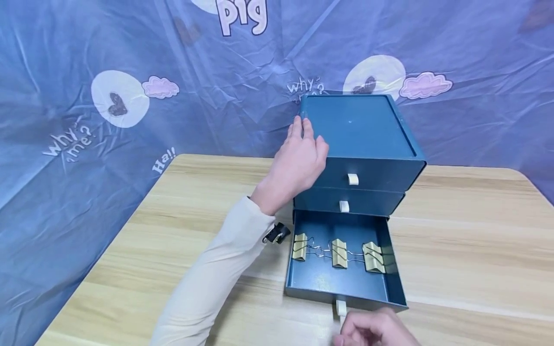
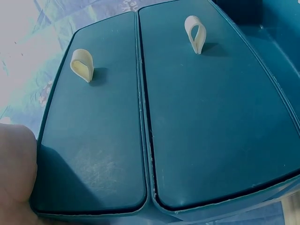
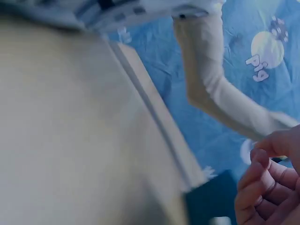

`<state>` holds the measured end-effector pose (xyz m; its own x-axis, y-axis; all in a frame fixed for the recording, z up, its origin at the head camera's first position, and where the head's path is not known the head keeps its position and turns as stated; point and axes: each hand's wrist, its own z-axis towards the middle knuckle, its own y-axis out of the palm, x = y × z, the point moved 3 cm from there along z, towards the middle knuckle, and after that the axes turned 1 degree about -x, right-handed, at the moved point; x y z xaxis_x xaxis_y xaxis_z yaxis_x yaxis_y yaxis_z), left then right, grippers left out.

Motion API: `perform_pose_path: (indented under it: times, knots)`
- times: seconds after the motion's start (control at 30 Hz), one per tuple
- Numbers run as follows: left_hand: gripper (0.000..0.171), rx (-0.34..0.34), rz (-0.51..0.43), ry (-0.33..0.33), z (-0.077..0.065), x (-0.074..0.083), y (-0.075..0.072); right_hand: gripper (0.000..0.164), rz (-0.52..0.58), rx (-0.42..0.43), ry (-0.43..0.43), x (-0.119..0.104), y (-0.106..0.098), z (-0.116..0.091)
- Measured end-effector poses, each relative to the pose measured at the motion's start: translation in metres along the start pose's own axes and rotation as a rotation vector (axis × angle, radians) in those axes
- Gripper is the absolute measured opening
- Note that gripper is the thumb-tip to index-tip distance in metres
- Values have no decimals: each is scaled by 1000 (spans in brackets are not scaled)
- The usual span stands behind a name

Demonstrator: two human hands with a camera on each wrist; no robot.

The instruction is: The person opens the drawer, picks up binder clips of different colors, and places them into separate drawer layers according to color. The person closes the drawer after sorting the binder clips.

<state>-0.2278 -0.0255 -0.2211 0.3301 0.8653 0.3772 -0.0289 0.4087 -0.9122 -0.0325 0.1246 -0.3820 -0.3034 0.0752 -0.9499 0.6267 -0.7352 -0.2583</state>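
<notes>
A dark blue drawer cabinet stands on the table, its bottom drawer pulled out. Inside that drawer lie three gold binder clips in a row, wire handles toward each other. My left hand rests on the cabinet's top left edge, fingers extended; in the left wrist view its thumb side shows beside the closed drawer fronts. My right hand is just in front of the bottom drawer's white pull tab. Its fingers are loosely curled with nothing visible in them, apart from the tab.
A black binder clip lies on the wooden table, left of the pulled-out drawer and beside the left sleeve. The two upper drawers carry white pull tabs and are closed. A blue printed cloth hangs behind the table.
</notes>
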Motion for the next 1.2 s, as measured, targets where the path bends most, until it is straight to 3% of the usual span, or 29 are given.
perform_pose_path:
  times: [0.13,0.27,0.47,0.6,0.73,0.93,1.2]
  knots:
    - [59,0,26,-4,1,-3,1,25,382,-69,223,28,13,-7]
    - [59,-19,76,6,1,-3,0,33,726,-73,455,38,18,-8]
    - [60,-36,86,16,3,1,0,27,991,-134,577,35,19,-5]
    - [60,-30,89,16,4,2,1,28,1197,-179,586,34,18,-3]
    - [60,-41,65,11,3,2,2,31,1277,-190,524,34,14,-1]
    - [61,-48,43,5,1,0,2,33,1278,-200,479,35,16,0]
    - [61,-33,33,10,-2,-1,0,36,1257,-165,503,30,12,1]
